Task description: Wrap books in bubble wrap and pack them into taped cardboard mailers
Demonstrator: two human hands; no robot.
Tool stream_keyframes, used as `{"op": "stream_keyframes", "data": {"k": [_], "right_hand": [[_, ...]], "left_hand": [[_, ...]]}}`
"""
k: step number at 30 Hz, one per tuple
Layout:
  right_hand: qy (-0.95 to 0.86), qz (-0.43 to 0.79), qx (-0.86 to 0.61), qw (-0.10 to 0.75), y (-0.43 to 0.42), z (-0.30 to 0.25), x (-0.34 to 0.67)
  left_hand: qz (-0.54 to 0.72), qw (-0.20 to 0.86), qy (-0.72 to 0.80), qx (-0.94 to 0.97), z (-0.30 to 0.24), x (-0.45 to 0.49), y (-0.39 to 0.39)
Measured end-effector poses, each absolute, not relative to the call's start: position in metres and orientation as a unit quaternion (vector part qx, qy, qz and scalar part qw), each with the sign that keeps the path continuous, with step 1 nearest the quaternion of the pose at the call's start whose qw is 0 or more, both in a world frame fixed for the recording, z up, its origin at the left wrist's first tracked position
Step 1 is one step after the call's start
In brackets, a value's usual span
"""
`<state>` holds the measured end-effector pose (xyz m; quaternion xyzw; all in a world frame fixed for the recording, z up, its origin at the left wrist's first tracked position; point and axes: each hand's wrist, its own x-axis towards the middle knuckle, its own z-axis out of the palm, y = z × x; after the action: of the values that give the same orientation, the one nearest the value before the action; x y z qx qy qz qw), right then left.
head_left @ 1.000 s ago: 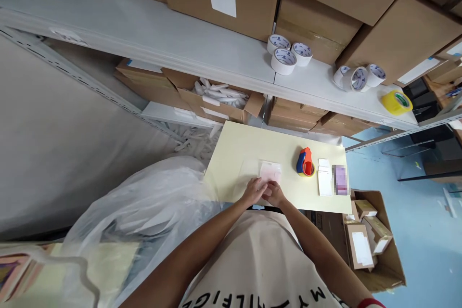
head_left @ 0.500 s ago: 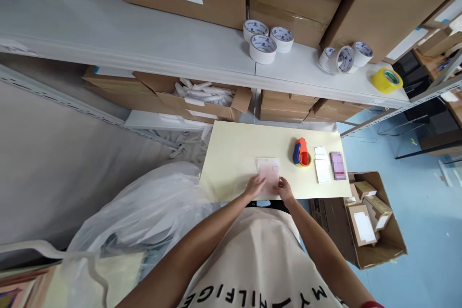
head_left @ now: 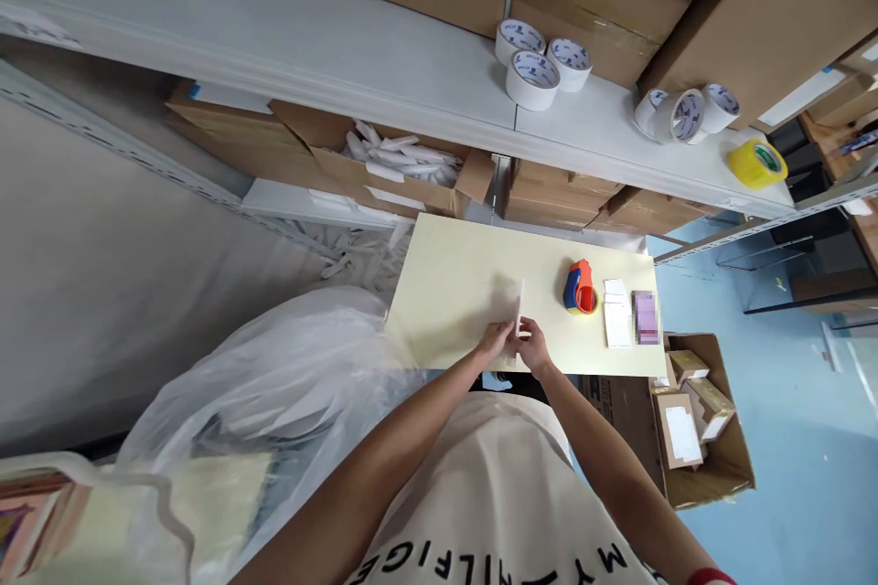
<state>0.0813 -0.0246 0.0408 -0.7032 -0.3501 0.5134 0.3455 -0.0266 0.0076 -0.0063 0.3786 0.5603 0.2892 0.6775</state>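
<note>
A thin, flat pink-and-white packet (head_left: 519, 302) stands on edge over the cream tabletop (head_left: 453, 265), its narrow side facing me. My left hand (head_left: 497, 340) pinches it from the left, near the lower end. From the right, my right hand (head_left: 532, 347) has its fingers closed on the same packet. What exactly the packet is, I cannot make out. To the right lie a red and blue tape dispenser (head_left: 580, 289), some white cards or slips (head_left: 617, 320) and a blurred purple pack (head_left: 646, 318).
Behind the table, a grey shelf (head_left: 294, 46) carries cardboard boxes, white tape rolls (head_left: 533, 80) and a yellow tape roll (head_left: 757, 164). An open carton (head_left: 737, 466) with small boxes sits on the floor at right. Crumpled clear plastic (head_left: 274, 384) bulges at the left.
The packet has been turned from lying face-up to standing on edge. My hands have come closer together around it. The view has shifted slightly.
</note>
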Motion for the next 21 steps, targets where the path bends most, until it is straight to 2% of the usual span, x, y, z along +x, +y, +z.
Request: {"op": "stream_keyframes", "data": {"k": [7,11,16,21], "right_hand": [[-0.436,0.456,-0.73,0.263,-0.013,0.013,0.04],[-0.48,0.447,-0.715,0.244,-0.025,0.007,0.047],[-0.402,0.42,-0.767,0.272,-0.057,0.01,0.077],[-0.323,0.486,-0.766,0.27,-0.061,0.01,0.075]], "left_hand": [[0.312,0.606,0.638,0.358,-0.013,-0.064,0.0],[0.297,0.575,0.669,0.365,-0.014,-0.073,-0.005],[0.268,0.54,0.705,0.373,-0.01,-0.08,-0.022],[0.265,0.534,0.709,0.378,-0.006,-0.079,-0.04]]}}
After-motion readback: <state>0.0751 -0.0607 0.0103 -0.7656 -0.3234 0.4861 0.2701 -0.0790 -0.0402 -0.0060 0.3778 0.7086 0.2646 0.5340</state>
